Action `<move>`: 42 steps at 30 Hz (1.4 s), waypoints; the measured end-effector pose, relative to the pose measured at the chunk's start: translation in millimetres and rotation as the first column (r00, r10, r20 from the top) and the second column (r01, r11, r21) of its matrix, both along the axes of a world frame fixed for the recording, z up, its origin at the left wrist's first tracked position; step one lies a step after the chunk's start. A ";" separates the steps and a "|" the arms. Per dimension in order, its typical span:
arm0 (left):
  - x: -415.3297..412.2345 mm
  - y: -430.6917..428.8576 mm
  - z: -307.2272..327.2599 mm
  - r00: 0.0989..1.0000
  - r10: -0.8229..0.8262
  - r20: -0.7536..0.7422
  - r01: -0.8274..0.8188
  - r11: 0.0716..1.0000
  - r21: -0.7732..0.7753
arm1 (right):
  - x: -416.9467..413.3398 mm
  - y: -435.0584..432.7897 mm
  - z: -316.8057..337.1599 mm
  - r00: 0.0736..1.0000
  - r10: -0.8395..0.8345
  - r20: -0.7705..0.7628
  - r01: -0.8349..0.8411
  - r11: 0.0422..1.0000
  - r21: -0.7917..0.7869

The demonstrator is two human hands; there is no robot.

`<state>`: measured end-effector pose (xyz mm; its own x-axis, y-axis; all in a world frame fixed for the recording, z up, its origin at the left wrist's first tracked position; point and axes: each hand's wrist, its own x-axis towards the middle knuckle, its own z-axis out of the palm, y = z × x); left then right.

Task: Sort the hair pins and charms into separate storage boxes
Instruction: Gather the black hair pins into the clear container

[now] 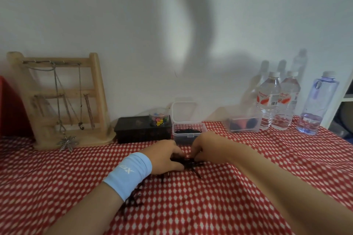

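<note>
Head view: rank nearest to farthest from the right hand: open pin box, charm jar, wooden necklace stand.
1. open pin box, just beyond the right hand.
2. charm jar, back-left, on top of the black box.
3. wooden necklace stand, far left against the wall.

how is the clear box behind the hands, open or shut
Open: the clear box has its lid standing upright behind it, and black hair pins lie uncovered inside.
</note>
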<state>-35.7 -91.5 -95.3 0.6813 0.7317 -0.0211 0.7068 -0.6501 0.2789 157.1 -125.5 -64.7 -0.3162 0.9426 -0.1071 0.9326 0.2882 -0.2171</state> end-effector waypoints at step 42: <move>-19.0 -8.4 18.7 0.965 0.116 -0.235 -0.124 0.992 -0.019 | -18.5 0.4 3.6 1.000 0.008 -0.018 -0.007 1.000 0.030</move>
